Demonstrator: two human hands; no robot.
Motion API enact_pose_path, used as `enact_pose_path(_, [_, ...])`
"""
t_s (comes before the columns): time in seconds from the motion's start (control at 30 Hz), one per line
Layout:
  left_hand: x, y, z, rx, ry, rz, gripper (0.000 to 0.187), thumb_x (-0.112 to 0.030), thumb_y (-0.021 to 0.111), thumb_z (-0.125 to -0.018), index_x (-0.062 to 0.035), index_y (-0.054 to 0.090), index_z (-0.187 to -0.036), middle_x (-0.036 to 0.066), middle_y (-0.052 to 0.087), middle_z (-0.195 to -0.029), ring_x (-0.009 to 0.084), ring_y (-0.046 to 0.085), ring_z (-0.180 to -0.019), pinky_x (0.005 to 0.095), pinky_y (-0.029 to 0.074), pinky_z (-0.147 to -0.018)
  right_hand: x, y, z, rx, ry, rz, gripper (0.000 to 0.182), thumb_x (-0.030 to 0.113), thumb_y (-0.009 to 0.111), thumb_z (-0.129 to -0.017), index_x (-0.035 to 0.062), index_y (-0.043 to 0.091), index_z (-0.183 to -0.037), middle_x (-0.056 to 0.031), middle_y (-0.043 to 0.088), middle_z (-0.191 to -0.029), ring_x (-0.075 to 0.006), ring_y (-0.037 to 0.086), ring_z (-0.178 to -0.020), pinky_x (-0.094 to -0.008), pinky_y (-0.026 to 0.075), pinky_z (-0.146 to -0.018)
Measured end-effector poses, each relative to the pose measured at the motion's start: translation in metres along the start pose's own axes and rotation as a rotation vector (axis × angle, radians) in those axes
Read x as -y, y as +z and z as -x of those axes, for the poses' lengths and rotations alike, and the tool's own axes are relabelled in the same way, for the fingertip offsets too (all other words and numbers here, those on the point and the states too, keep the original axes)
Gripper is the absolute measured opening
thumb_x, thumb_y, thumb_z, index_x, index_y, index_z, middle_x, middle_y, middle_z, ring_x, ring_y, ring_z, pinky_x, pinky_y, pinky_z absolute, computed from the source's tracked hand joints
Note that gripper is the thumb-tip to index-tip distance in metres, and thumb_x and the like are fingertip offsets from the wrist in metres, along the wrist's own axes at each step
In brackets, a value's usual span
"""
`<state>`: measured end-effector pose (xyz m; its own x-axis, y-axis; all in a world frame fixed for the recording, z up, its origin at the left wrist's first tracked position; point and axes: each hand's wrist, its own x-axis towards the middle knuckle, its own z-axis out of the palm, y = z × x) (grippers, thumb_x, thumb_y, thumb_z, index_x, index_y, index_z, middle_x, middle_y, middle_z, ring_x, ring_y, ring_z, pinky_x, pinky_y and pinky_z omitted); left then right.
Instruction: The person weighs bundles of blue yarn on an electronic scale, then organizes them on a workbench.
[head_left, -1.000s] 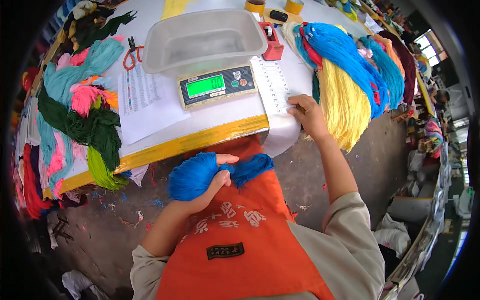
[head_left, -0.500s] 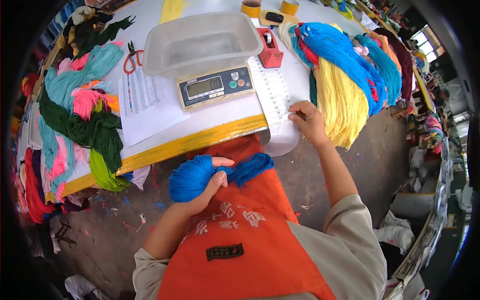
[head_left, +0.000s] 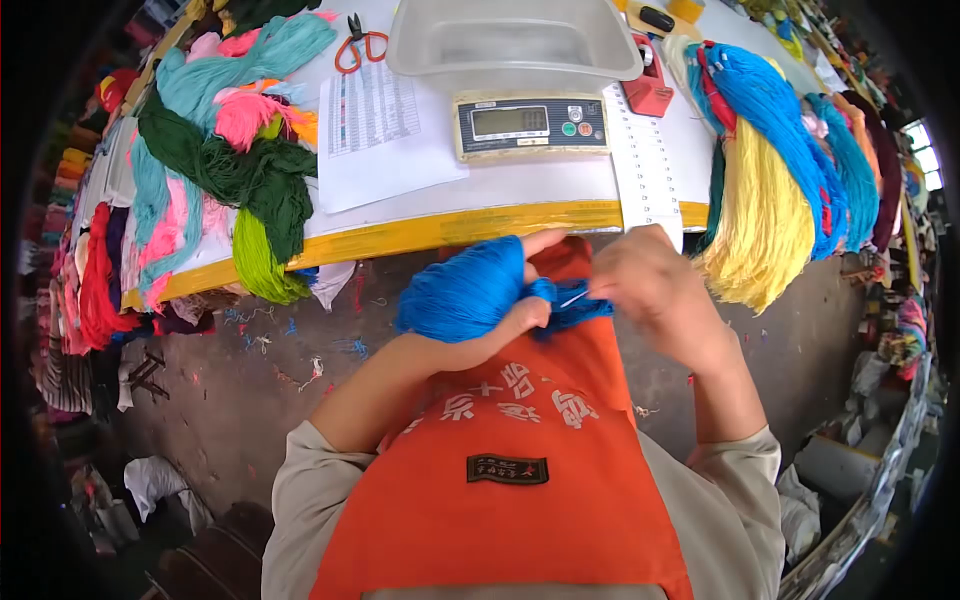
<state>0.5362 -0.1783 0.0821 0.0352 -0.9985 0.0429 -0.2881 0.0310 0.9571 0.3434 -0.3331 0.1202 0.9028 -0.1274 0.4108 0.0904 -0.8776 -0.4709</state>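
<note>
A thick skein of bright blue yarn (head_left: 462,290) is gripped in my left hand (head_left: 500,338), its fingers and thumb wrapped round the narrow part. The yarn's tail (head_left: 585,310) extends to the right in front of my orange apron (head_left: 500,420). Close by on the right, my right hand (head_left: 660,295) is pinched and partly smeared by motion. A thin white label (head_left: 573,298), seen nearly edge-on, shows between its fingertips and the skein. Beyond it, a strip of small printed labels (head_left: 640,150) hangs over the table's front edge.
The table (head_left: 400,225) has a yellow-taped edge. On it are a digital scale (head_left: 530,125), a translucent bin (head_left: 515,65), orange-handled snips (head_left: 358,45), a printed sheet (head_left: 385,170) and a red tape dispenser (head_left: 648,85). Coloured yarn lies left (head_left: 230,160) and right (head_left: 760,200).
My right hand has moved from the label strip to the blue skein, with a small white piece now at its fingertips. My left hand still grips the skein. The view has shifted.
</note>
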Motion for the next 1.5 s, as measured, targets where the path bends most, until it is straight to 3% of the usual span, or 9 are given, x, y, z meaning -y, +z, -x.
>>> enact_pose_path(0.17, [0.005,0.007,0.000,-0.030,-0.007,0.109,0.060,-0.018,0.061,-0.092,-0.0068,0.040,-0.147,0.010,0.064,-0.093,0.0254,0.060,-0.089,0.0381,0.047,-0.081,0.011,0.016,-0.033,0.134,-0.088,0.018,0.024,0.004,0.069,-0.075,0.0070,0.061,-0.097,-0.0062,0.064,-0.101,-0.0273,0.063,-0.095,-0.0368,0.047,-0.082])
enact_pose_path(0.27, [0.003,-0.001,0.011,-0.165,-0.072,0.001,0.060,-0.015,0.062,-0.091,-0.0063,0.040,-0.146,0.011,0.063,-0.094,0.0261,0.061,-0.088,0.0381,0.047,-0.080,0.009,0.056,-0.035,-0.164,0.324,-0.614,0.030,-0.001,0.061,-0.090,0.0057,0.054,-0.118,-0.0102,0.061,-0.099,-0.0216,0.064,-0.087,-0.0333,0.050,-0.073])
enact_pose_path(0.37, [-0.001,-0.006,0.015,-0.199,0.025,-0.219,0.061,-0.003,0.057,-0.093,-0.0016,0.032,-0.149,0.009,0.067,-0.091,0.0175,0.066,-0.082,0.0301,0.051,-0.076,0.014,0.063,-0.035,-0.072,0.455,-0.910,0.031,-0.001,0.056,-0.094,0.0052,0.048,-0.124,-0.0065,0.054,-0.081,-0.0125,0.056,-0.071,-0.0273,0.045,-0.064])
enact_pose_path(0.6, [0.013,-0.002,0.012,-0.392,0.248,-0.278,0.022,-0.014,0.067,-0.089,-0.0063,0.066,-0.109,0.017,0.069,-0.092,0.0366,0.065,-0.078,0.0423,0.050,-0.065,0.012,0.052,-0.036,-0.009,0.489,-0.660,0.030,-0.002,0.057,-0.093,0.0038,0.048,-0.122,0.0025,0.036,-0.060,-0.0091,0.037,-0.058,-0.0254,0.033,-0.057])
enact_pose_path(0.8, [-0.006,-0.018,0.011,-0.166,-0.020,-0.390,0.020,-0.025,0.058,-0.097,-0.0092,0.066,-0.087,0.007,0.067,-0.075,0.0278,0.065,-0.071,0.0373,0.049,-0.063,-0.002,0.051,-0.032,0.037,0.261,-0.808,0.020,-0.007,0.060,-0.085,0.0048,0.061,-0.102,-0.0046,0.066,-0.088,-0.0134,0.063,-0.078,-0.0266,0.049,-0.072])
enact_pose_path(0.83, [-0.010,-0.024,0.010,0.022,-0.198,0.003,0.027,-0.028,0.055,-0.099,-0.0086,0.064,-0.083,0.002,0.063,-0.069,0.0174,0.060,-0.061,0.0317,0.048,-0.060,-0.004,0.051,-0.033,0.048,0.256,-0.807,0.020,-0.007,0.060,-0.085,0.0048,0.061,-0.102,-0.0046,0.066,-0.088,-0.0134,0.063,-0.078,-0.0266,0.049,-0.072])
enact_pose_path(1.03, [0.012,-0.022,0.013,0.119,-0.291,0.650,0.021,-0.023,0.057,-0.098,-0.0054,0.061,-0.088,0.004,0.062,-0.071,0.0060,0.050,-0.055,0.0221,0.039,-0.050,-0.009,0.064,-0.030,0.016,0.059,-0.630,0.012,-0.002,0.068,-0.085,0.0047,0.063,-0.094,-0.0042,0.062,-0.079,-0.0142,0.058,-0.069,-0.0253,0.045,-0.063])
enact_pose_path(1.2, [0.010,-0.018,0.018,-0.035,-0.048,0.282,0.022,-0.024,0.055,-0.099,-0.0072,0.065,-0.088,-0.001,0.055,-0.062,0.0066,0.049,-0.054,0.0255,0.041,-0.056,-0.007,0.089,-0.018,-0.179,0.231,-0.771,0.020,-0.001,0.067,-0.089,0.0042,0.057,-0.106,0.0003,0.059,-0.074,-0.0057,0.050,-0.065,-0.0210,0.040,-0.060])
enact_pose_path(1.5, [0.028,0.003,0.009,-0.507,0.129,0.176,0.019,-0.023,0.064,-0.095,-0.0065,0.065,-0.105,0.006,0.067,-0.087,0.0181,0.064,-0.078,0.0332,0.050,-0.071,0.006,0.085,-0.019,-0.245,0.407,-0.793,0.038,-0.006,0.068,-0.086,0.0055,0.054,-0.120,0.0035,0.053,-0.076,-0.0039,0.047,-0.069,-0.0199,0.038,-0.063])
